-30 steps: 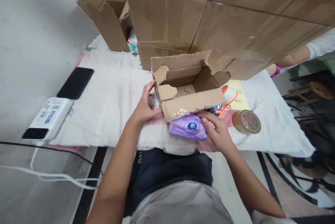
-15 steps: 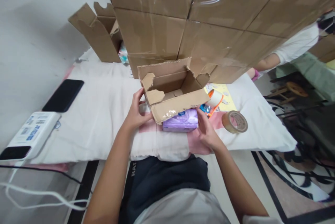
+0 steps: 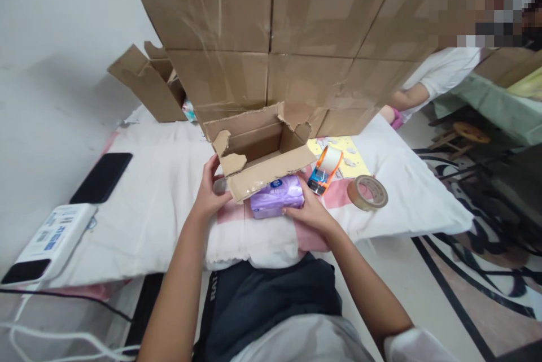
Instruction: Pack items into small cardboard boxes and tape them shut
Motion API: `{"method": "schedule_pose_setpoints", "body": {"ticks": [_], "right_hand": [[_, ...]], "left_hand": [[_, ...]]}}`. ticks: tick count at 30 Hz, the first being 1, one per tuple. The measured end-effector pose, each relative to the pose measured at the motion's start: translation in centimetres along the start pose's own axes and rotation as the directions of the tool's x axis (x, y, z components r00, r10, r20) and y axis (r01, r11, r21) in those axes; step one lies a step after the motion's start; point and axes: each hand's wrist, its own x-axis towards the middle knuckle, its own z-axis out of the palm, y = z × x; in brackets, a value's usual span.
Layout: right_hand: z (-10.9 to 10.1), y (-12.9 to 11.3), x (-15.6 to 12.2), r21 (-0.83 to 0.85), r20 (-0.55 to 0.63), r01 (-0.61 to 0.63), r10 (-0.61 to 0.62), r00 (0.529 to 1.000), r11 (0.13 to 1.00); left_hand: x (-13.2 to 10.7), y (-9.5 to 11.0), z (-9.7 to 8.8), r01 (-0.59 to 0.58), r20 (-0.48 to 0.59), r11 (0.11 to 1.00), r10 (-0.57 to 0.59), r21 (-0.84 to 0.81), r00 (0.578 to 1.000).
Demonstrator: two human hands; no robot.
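Observation:
A small open cardboard box (image 3: 271,167) with torn flaps sits on the white cloth of the table (image 3: 161,181). My left hand (image 3: 209,190) grips its left side, fingers curled round the edge. A purple tissue pack (image 3: 276,197) lies just in front of the box, partly under the front flap. My right hand (image 3: 311,210) is closed on the pack's right end, thumb along its front.
An orange tape dispenser (image 3: 325,168) and a brown tape roll (image 3: 367,192) lie right of the box. Stacked large cartons (image 3: 271,29) rise behind. Another open carton (image 3: 146,85) stands back left. A black phone (image 3: 101,177) and a white device (image 3: 51,235) lie left. Another person's arm (image 3: 427,82) shows right.
The view has tilted up and shifted. My right hand has moved from the top of the purple pack to a grip on its right end. My left hand stays on the box.

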Motion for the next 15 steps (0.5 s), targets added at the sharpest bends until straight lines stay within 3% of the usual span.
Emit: {"method": "schedule_pose_setpoints", "body": {"ticks": [4, 6, 8, 10, 12, 14, 15], "right_hand": [[-1.5, 0.4, -2.0, 0.054, -0.102, 0.044, -0.038, 0.994, 0.998], [-3.3, 1.1, -3.2, 0.081, -0.195, 0.078, -0.061, 0.979, 0.994], [-6.0, 1.7, -3.9, 0.098, -0.352, 0.121, -0.080, 0.933, 0.988], [-9.7, 1.6, -4.0, 0.093, -0.555, 0.160, -0.082, 0.827, 0.983], [-14.2, 0.6, -4.0, 0.029, -0.731, 0.165, -0.092, 0.676, 0.986], [-19.1, -0.7, -3.8, -0.098, -0.837, 0.117, -0.146, 0.528, 0.988], [-21.5, -1.2, -3.6, -0.136, -0.864, 0.092, -0.163, 0.475, 0.986]], "left_hand": [[-0.5, 0.4, 0.2, 0.037, -0.026, 0.999, -0.037, 0.025, 0.999], [-0.9, 0.0, 0.1, 0.067, -0.028, 0.997, -0.066, 0.035, 0.997], [-0.9, -1.3, -0.3, 0.095, -0.054, 0.995, -0.094, 0.024, 0.994], [-0.5, -3.2, -0.9, 0.119, -0.045, 0.993, -0.118, 0.013, 0.992], [0.1, -4.8, -1.3, 0.124, -0.029, 0.992, -0.125, -0.011, 0.992], [0.6, -5.5, -1.5, 0.129, -0.034, 0.991, -0.130, -0.032, 0.991], [0.6, -5.4, -1.4, 0.130, -0.037, 0.991, -0.131, -0.038, 0.991]]}}
